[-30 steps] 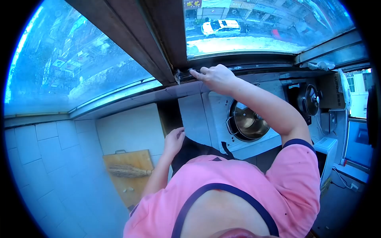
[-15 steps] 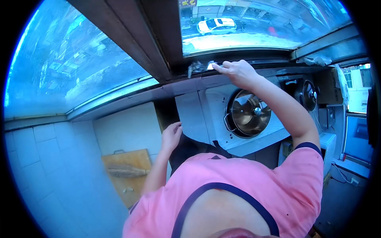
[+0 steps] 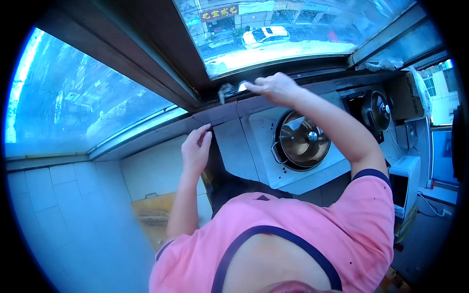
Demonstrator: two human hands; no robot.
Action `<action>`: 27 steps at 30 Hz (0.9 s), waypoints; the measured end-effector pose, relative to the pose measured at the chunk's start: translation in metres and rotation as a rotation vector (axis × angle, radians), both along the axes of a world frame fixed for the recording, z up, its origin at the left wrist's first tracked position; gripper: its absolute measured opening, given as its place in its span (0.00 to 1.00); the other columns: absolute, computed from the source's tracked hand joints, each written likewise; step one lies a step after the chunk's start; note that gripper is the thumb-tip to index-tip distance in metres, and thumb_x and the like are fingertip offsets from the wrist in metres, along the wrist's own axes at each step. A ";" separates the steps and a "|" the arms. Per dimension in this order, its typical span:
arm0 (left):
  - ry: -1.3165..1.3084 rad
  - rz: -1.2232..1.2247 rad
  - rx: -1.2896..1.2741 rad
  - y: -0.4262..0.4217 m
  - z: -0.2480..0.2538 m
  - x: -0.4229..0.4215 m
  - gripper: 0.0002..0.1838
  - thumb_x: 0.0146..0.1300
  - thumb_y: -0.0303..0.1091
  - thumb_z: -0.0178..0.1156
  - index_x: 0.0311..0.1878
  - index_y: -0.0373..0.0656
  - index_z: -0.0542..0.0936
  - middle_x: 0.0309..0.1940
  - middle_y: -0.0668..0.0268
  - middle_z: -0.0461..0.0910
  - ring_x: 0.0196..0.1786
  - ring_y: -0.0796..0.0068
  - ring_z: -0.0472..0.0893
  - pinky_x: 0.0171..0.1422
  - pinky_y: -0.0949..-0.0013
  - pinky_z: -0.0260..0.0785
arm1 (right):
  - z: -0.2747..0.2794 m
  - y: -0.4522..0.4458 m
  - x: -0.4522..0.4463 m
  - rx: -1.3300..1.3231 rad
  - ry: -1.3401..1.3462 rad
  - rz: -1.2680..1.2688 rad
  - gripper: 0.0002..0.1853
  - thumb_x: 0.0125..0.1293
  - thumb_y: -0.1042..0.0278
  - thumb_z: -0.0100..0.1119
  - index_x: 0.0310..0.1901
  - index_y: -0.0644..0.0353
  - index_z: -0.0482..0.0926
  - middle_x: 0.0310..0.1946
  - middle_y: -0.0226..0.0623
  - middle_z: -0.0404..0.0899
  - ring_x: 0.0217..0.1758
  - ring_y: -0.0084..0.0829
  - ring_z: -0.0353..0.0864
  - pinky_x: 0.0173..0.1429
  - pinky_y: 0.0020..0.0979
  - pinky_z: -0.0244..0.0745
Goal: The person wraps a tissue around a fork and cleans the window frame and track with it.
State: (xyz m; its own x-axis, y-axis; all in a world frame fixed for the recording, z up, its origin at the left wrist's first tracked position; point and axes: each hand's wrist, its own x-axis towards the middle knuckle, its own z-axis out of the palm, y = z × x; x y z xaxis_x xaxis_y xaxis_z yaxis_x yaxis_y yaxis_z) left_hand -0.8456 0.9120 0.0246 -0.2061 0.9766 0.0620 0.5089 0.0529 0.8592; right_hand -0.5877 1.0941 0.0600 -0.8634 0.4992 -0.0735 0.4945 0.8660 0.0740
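Note:
My right hand [image 3: 274, 90] reaches over to the window sill [image 3: 210, 97], fingers closed on a small bright white piece [image 3: 242, 86] whose kind I cannot make out. Just left of that piece, on the sill, is a crumpled greyish thing [image 3: 225, 93], too blurred to name. My left hand [image 3: 197, 147] is raised over the dark gap beside the counter, its fingers loosely bent and apart with nothing visible in them. Below my right forearm stands a pot with a glass lid [image 3: 302, 141], seated on the pale hob.
A second lidded pot [image 3: 377, 111] stands further right, near a cardboard box [image 3: 406, 96]. At lower left lies a wooden board [image 3: 161, 205] with a long brownish thing on it. A white appliance [image 3: 405, 180] is at my right. The window frame [image 3: 146, 53] slants overhead.
My right hand has moved left along the sill with the bright piece. My left hand has risen and shifted left, its fingers now more apart. The camera view has shifted slightly.

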 end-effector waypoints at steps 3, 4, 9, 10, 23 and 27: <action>0.011 0.036 -0.105 -0.018 -0.007 -0.011 0.12 0.64 0.31 0.59 0.50 0.41 0.81 0.34 0.61 0.80 0.36 0.72 0.80 0.45 0.72 0.72 | -0.018 -0.015 -0.058 -0.036 0.121 0.025 0.27 0.63 0.69 0.50 0.66 0.46 0.67 0.37 0.35 0.78 0.35 0.36 0.84 0.35 0.35 0.78; 0.013 0.060 -0.122 -0.024 -0.016 -0.014 0.12 0.64 0.31 0.59 0.50 0.41 0.81 0.34 0.60 0.81 0.37 0.71 0.81 0.46 0.71 0.72 | -0.015 -0.014 -0.057 -0.038 0.122 0.023 0.27 0.63 0.69 0.50 0.66 0.46 0.67 0.37 0.35 0.78 0.35 0.36 0.84 0.35 0.35 0.78; -0.019 0.126 -0.269 -0.055 -0.032 -0.020 0.13 0.64 0.32 0.59 0.51 0.41 0.81 0.36 0.58 0.82 0.39 0.68 0.82 0.48 0.68 0.73 | 0.005 0.021 0.023 -0.052 -0.095 0.026 0.32 0.60 0.74 0.52 0.67 0.40 0.64 0.39 0.34 0.74 0.35 0.36 0.82 0.33 0.36 0.75; 0.024 0.117 -0.300 -0.059 -0.031 -0.018 0.13 0.64 0.33 0.59 0.50 0.41 0.81 0.37 0.56 0.83 0.39 0.67 0.82 0.47 0.68 0.73 | 0.004 0.027 0.055 -0.026 -0.064 0.032 0.33 0.57 0.75 0.54 0.66 0.40 0.65 0.37 0.34 0.74 0.32 0.37 0.81 0.32 0.36 0.74; 0.062 -0.058 -0.376 -0.060 -0.065 0.017 0.14 0.65 0.32 0.59 0.52 0.39 0.81 0.38 0.59 0.82 0.37 0.74 0.80 0.45 0.71 0.72 | -0.012 -0.001 -0.026 0.007 0.142 0.090 0.26 0.62 0.70 0.52 0.64 0.48 0.67 0.36 0.33 0.74 0.32 0.34 0.81 0.31 0.34 0.74; 0.062 -0.061 -0.293 -0.045 -0.059 0.033 0.13 0.62 0.32 0.59 0.49 0.40 0.81 0.33 0.56 0.80 0.34 0.63 0.80 0.43 0.65 0.72 | -0.004 0.012 0.021 -0.081 0.086 0.045 0.27 0.61 0.71 0.53 0.64 0.50 0.68 0.37 0.36 0.76 0.34 0.36 0.83 0.34 0.36 0.77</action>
